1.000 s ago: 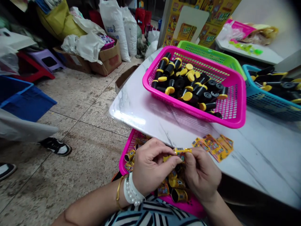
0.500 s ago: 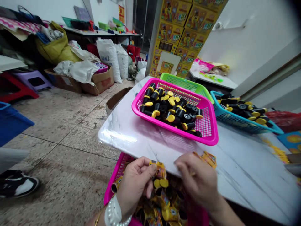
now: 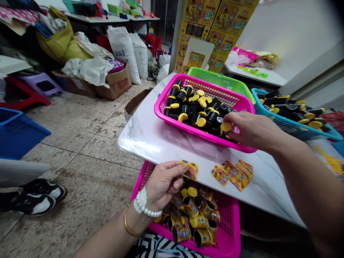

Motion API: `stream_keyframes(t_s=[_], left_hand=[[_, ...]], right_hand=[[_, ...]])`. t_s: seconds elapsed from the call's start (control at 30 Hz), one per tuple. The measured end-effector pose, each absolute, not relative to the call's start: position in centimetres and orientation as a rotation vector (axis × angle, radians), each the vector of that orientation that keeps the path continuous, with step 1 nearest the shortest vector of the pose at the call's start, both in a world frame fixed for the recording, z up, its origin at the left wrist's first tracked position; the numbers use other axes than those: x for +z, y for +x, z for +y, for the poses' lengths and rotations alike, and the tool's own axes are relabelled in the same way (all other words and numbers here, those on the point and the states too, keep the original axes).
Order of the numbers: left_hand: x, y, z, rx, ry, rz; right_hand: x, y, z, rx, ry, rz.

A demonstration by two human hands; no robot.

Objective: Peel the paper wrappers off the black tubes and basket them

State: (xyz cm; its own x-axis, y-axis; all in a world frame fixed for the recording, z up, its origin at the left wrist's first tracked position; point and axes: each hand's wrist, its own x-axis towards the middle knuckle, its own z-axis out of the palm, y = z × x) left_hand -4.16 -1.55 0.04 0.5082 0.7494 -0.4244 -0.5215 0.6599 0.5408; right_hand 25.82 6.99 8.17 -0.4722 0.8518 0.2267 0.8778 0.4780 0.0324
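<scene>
My left hand (image 3: 162, 184), with a pearl bracelet and a gold bangle at the wrist, pinches a small yellow printed label (image 3: 192, 170) at the table's front edge. My right hand (image 3: 248, 129) reaches into a pink basket (image 3: 185, 127) on the table, its fingers closed on a black tube with a yellow cap (image 3: 226, 127). More such black tubes (image 3: 192, 110) fill that basket. Several yellow labels (image 3: 233, 174) lie on the tabletop between the hands. Below the edge, a second pink basket (image 3: 233, 234) holds several tubes wrapped in yellow labels (image 3: 199, 222).
Behind the pink basket sits a green basket (image 3: 228, 81). A blue basket (image 3: 292, 122) of black tubes stands at the right. Yellow printed boxes (image 3: 223, 39) are stacked behind the table. On the left floor are a blue bin (image 3: 24, 134) and another person's shoes (image 3: 40, 200).
My right hand has moved from the table edge up into the pink basket and taken hold of a tube. My left hand stays near the edge with the label. The view has shifted slightly.
</scene>
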Motion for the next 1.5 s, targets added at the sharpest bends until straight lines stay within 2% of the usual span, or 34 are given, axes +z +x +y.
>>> stream_keyframes(t_s=[0.07, 0.17, 0.27, 0.4, 0.6, 0.93, 1.1, 1.2, 1.43, 1.5], left_hand=[[-0.1, -3.8, -1.4, 0.796, 0.337, 0.689], [-0.3, -3.2, -1.3, 0.799, 0.316, 0.694], [-0.2, -2.6, -1.3, 0.795, 0.315, 0.669], [0.2, -2.2, -1.4, 0.765, 0.258, 0.615], [0.3, -2.1, -1.4, 0.765, 0.206, 0.575], [-0.2, -2.0, -1.8, 0.797, 0.348, 0.67], [-0.7, -2.4, -2.0, 0.764, 0.342, 0.671], [-0.8, -2.5, -1.9, 0.743, 0.267, 0.625], [-0.9, -2.2, -2.1, 0.756, 0.298, 0.65], [-0.9, -2.3, -2.6, 0.764, 0.371, 0.694]], right_hand=[[8.2, 24.5, 3.7, 0.006, -1.464, -2.253], [6.7, 21.1, -1.8, 0.704, -1.329, -1.628], [4.1, 17.6, -5.5, 0.971, -1.253, -1.341], [1.7, 15.3, -6.4, 0.933, -1.237, -1.207], [1.9, 15.4, -6.5, 0.841, -1.331, -1.209], [1.9, 14.4, -6.3, 1.016, -1.336, -1.122], [1.0, 13.7, -6.9, 0.615, -1.437, -1.222], [0.4, 13.6, -7.2, 0.509, -1.358, -1.329], [0.2, 13.8, -7.5, 0.759, -1.249, -1.37], [0.3, 14.0, -7.6, 0.719, -1.254, -1.362]])
